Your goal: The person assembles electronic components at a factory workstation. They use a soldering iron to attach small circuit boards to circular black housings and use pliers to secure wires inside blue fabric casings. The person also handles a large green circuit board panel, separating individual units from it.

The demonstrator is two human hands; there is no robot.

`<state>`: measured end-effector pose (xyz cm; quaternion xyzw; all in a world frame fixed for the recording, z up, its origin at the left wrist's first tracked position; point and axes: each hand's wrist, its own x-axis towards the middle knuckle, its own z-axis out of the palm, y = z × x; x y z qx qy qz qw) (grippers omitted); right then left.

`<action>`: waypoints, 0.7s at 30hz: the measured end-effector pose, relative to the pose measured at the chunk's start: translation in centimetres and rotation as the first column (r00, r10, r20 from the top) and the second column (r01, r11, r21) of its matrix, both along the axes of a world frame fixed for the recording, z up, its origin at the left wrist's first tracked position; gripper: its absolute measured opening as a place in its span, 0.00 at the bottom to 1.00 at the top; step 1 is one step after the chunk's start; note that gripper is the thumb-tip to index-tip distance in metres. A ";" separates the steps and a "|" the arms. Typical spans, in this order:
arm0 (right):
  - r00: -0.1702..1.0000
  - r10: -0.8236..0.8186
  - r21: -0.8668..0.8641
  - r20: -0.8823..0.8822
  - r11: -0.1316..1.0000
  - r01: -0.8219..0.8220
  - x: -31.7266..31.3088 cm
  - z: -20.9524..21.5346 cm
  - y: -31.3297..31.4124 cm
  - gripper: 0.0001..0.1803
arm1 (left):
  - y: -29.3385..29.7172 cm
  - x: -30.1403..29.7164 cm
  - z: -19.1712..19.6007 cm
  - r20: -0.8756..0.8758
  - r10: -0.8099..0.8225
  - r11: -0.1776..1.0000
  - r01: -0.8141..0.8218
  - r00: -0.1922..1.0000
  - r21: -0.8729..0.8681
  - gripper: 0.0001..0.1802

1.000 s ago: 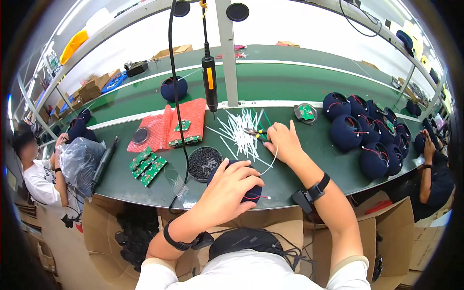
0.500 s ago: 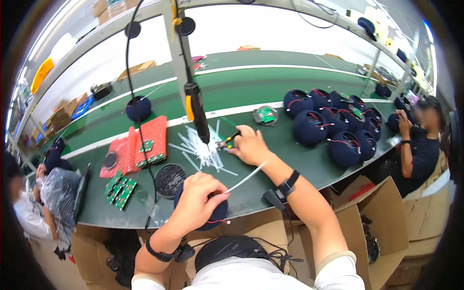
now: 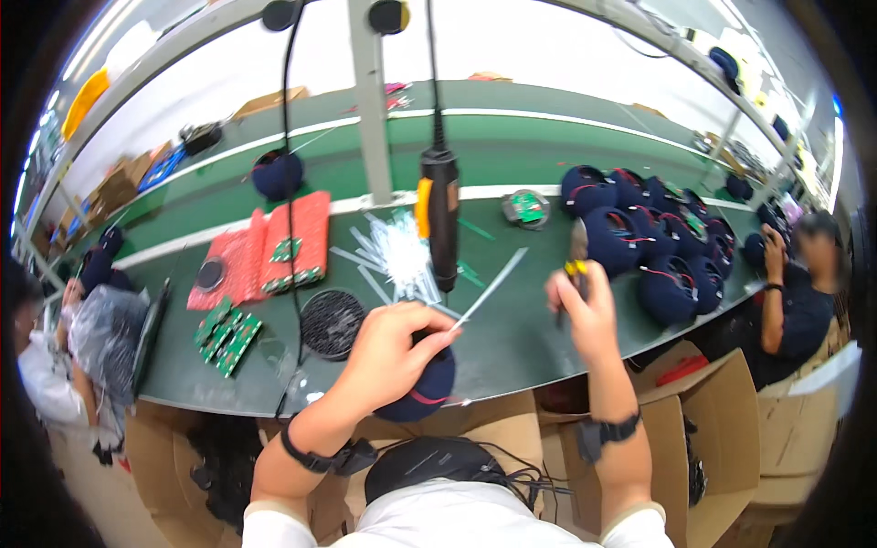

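Note:
My left hand (image 3: 393, 352) is closed, pinching a thin white plastic strip (image 3: 498, 285) between thumb and finger; the strip sticks up to the right. Under that hand, at the table's near edge, lies a dark navy round housing (image 3: 425, 388) with a red wire, partly covered by the fingers. My right hand (image 3: 587, 306) is closed around a pair of pliers with yellow and black on it (image 3: 578, 251), jaws upward and blurred by motion. It is raised just left of several navy round housings (image 3: 674, 290). A pile of white strips (image 3: 402, 256) lies beyond my left hand.
A black electric screwdriver (image 3: 440, 215) hangs over the table near the strips. To the left are a dish of small black parts (image 3: 331, 324), green circuit boards (image 3: 228, 336) and red bubble wrap (image 3: 306, 228). A clear round part (image 3: 526, 209) sits farther back. People work at both sides.
My right hand has drawn the pliers away from the strip pile, to the right and nearer. My left hand still holds the white strip at the housing. The view has shifted slightly.

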<state>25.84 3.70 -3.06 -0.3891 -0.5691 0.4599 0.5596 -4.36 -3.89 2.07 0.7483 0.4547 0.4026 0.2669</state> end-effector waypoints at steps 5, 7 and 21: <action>0.842 0.015 0.123 0.540 0.988 -0.096 -2.4 -1.0 -8.7 0.15 | 0.4 0.2 -0.6 0.094 0.015 0.993 -0.003 0.995 -0.120 0.08; 0.779 -0.006 0.240 0.627 0.953 -0.186 -4.1 -0.5 -9.4 0.20 | 0.2 0.2 -0.5 0.087 0.037 0.993 -0.027 0.996 -0.114 0.08; 0.722 0.117 0.199 0.682 0.921 -0.336 -6.6 0.2 -7.3 0.21 | 0.1 0.2 -0.6 0.081 0.045 0.997 -0.039 0.996 -0.074 0.07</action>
